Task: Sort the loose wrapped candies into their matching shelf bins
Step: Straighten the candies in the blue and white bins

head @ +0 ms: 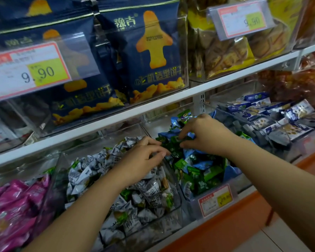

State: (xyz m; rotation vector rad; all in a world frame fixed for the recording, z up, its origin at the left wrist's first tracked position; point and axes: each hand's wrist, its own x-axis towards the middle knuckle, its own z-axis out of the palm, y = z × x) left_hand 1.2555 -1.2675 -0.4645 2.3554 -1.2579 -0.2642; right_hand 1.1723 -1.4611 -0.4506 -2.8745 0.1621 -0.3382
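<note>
A shop shelf with white rails (116,115) carries clear bins; above it stand navy biscuit bags (153,57) behind a 9.90 price tag (25,71). On the lower shelf, the far left bin is heaped with pink packets (13,206). Next to it lie the grey-white candies (91,168) in their own bin. The left hand (144,159) hangs over that bin's right edge, fingers curled toward the thumb; whether it holds anything I cannot tell. Just beside it, the next bin holds mixed green and blue candies (198,171) with a small price label (215,200) on its front. There the right hand (205,135) pinches a green candy (175,142) on top of the pile between curled fingers and thumb. Farthest right lie blue-and-white packets (280,122).
</note>
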